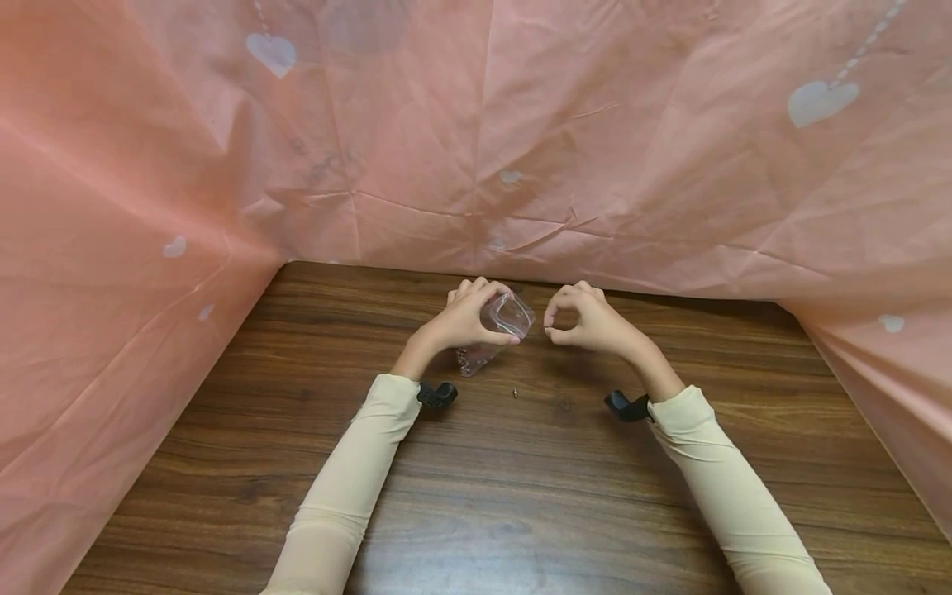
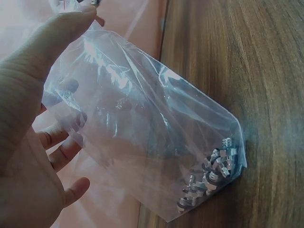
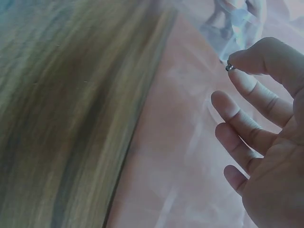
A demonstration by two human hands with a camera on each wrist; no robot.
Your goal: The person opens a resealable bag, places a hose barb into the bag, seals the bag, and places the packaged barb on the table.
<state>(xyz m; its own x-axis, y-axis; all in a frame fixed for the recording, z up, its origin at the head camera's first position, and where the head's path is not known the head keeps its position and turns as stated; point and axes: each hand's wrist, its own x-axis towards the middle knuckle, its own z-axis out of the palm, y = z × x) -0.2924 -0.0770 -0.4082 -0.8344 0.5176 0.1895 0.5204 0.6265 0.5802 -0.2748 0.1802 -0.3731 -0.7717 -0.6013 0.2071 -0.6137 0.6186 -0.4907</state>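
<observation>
My left hand (image 1: 470, 318) holds a clear zip-lock plastic bag (image 1: 515, 314) by its top, thumb on one side and fingers on the other, and the bag's mouth gapes. In the left wrist view, several small metal threaded fittings (image 2: 209, 175) with dark rings lie in the bag's bottom corner. Just right of the bag, my right hand (image 1: 587, 318) pinches a tiny metal fitting (image 3: 230, 67) between thumb and index fingertip; its other fingers are loosely bent. Another small metal piece (image 1: 516, 393) lies on the table, nearer to me than both hands.
A brown wood-grain table (image 1: 491, 496) lies under both hands. Pink sheeting (image 1: 476, 149) with white hearts hangs behind the table and along both sides. Dark straps with black mounts (image 1: 439, 395) sit on both wrists, over cream sleeves.
</observation>
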